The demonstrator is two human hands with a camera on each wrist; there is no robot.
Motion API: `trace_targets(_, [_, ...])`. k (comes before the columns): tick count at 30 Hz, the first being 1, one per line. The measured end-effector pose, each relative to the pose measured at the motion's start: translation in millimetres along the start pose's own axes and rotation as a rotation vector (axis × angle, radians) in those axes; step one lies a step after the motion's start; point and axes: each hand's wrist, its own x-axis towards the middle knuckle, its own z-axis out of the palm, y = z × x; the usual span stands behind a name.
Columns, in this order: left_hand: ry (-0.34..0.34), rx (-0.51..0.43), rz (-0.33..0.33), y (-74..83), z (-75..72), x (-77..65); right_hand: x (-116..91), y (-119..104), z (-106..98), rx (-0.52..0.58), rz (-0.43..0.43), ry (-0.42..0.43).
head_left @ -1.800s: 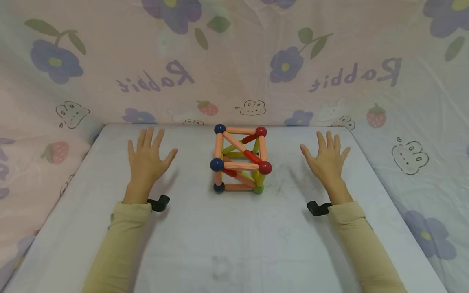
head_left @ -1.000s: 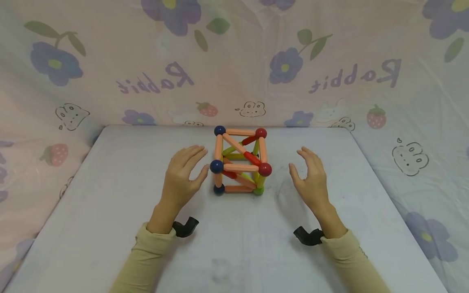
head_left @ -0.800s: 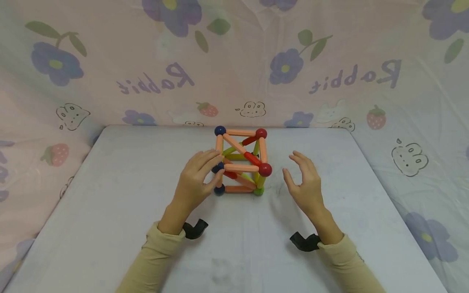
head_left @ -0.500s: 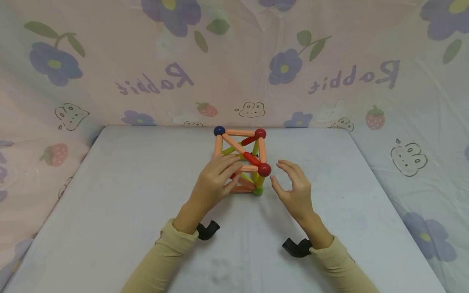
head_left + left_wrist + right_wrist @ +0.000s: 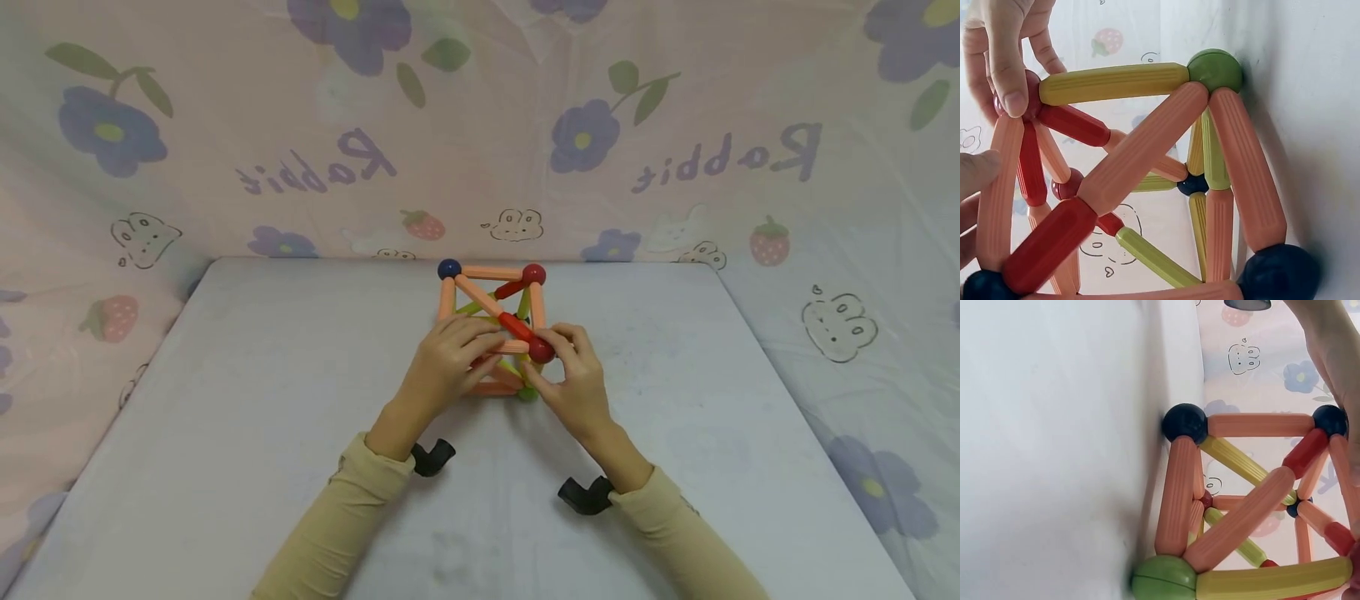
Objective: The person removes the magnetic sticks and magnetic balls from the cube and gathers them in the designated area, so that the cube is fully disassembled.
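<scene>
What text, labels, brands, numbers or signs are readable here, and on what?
"Rabbit", mirror-reversed: left part of the floral backdrop.
"Rabbit", mirror-reversed: right part of the same backdrop.
Faint marks on the white tabletop: too blurred to tell if they are writing.
Stick-and-ball frame: no text visible on it.

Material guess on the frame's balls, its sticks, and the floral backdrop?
Balls: glossy, probably hard plastic; bright highlights, plus a seam line on the green one.
Sticks: satin, likely moulded plastic; fine ribs run lengthwise.
Backdrop: mostly matte, thin printed sheet, fabric or plastic unclear; soft wrinkles.
</scene>
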Motion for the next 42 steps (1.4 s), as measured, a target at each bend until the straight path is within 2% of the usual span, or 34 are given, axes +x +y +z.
trace_targets(5, [-0.008,-0.033,-0.011,-3.9,-0.1,-4.1,4.0,0.4,-0.1,-0.024,-0.003,-0.017])
trace_targets(11, [0.037,-0.103,-0.015,-9.6,0.2,-9.1,6.0,2.7,-0.7,-0.019,0.003,-0.052])
trace_targets(20, [0.061,-0.178,-0.030,-13.2,2.9,-14.2,9.4,6.4,5.4,-0.003,-0.035,-0.009])
trace_targets(33, [0.062,-0.191,-0.057,-14.0,6.4,-17.8,11.2,11.0,14.6,-0.022,-0.075,0.010])
trace_targets(42, [0.064,-0.191,-0.069,-13.7,4.7,-17.6,13.6,18.2,14.7,-0.043,-0.168,-0.011])
